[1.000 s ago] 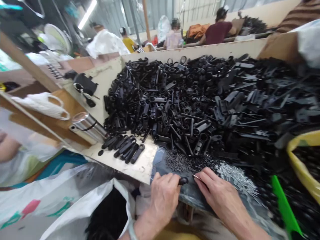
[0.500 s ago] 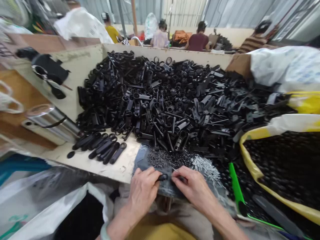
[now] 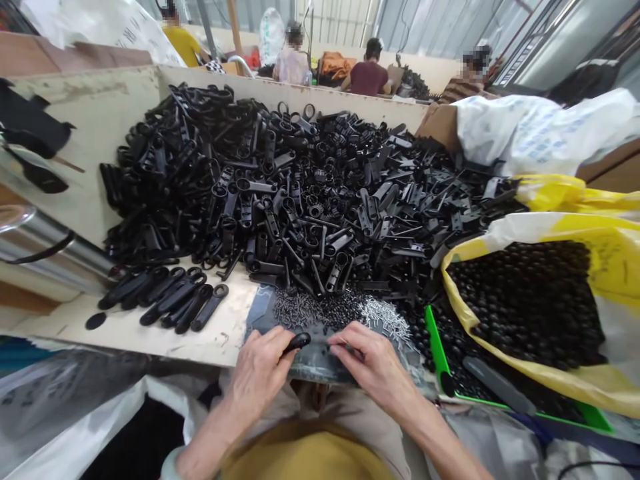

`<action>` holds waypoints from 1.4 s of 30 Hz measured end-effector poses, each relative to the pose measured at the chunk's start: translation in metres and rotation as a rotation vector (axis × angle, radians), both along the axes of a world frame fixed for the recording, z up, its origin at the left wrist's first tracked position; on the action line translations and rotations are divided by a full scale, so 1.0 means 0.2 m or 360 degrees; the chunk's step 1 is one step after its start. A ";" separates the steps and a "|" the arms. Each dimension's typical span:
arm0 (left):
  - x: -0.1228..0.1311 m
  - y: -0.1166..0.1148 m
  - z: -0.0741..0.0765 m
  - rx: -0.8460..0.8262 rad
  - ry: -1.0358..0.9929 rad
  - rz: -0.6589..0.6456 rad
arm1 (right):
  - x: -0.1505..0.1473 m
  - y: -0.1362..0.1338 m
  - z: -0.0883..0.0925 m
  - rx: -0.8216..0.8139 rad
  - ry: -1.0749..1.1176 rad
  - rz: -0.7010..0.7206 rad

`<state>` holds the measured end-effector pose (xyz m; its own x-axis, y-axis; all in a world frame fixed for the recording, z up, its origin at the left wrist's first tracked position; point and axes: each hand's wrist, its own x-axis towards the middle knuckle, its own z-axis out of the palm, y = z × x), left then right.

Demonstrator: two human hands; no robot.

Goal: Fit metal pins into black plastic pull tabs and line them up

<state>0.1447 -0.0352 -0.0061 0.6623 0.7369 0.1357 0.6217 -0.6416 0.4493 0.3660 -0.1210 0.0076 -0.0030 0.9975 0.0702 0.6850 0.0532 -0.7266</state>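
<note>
A black plastic part [image 3: 299,341] sticks out of my left hand [image 3: 263,367], whose fingers are wrapped round it near the front edge of the bench. To its right, my right hand [image 3: 367,357] is closed in a pinch on a small thin piece too small to name. A gap separates the two hands. Just beyond them lie small dark screws [image 3: 295,310], tiny black pieces [image 3: 340,312] and silvery pins [image 3: 387,320] on a blue-grey cloth [image 3: 260,310]. Several long black parts [image 3: 210,308] lie in a row at the left.
A large heap of black parts [image 3: 315,193] fills the bench behind. At the right stand a yellow-rimmed sack [image 3: 460,310] of black pieces and a green tray [image 3: 436,340]. A steel flask [image 3: 50,247] lies at the left. Several people sit in the background.
The view has shifted to the right. The black part in my left hand now tilts upward, and the gap between my hands is slightly wider.
</note>
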 end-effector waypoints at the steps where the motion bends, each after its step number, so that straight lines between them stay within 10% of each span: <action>1: 0.00 0.00 0.00 0.0005 -0.0005 -0.0009 | -0.01 0.00 0.00 0.0009 -0.0039 0.0035; 9: 0.01 -0.01 -0.03 0.0104 -0.0031 0.0025 | -0.10 0.02 -0.06 -0.0013 -0.0511 0.0141; 21: -0.06 -0.06 -0.08 -0.0004 -0.0245 0.0286 | -0.08 -0.06 -0.06 0.0193 -0.0011 -0.0123; 31: -0.02 -0.09 -0.03 -0.0680 -0.0565 0.0494 | -0.16 -0.03 -0.12 0.0129 -0.0278 -0.0143; 42: 0.06 -0.13 0.17 -0.2026 -0.1347 0.0891 | -0.23 0.06 -0.01 0.0333 0.0646 -0.0204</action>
<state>0.1571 -0.0603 0.0287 0.3452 0.7606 -0.5499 -0.0500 0.6000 0.7985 0.3199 -0.1095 0.0058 0.1883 0.9524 0.2398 0.3587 0.1606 -0.9195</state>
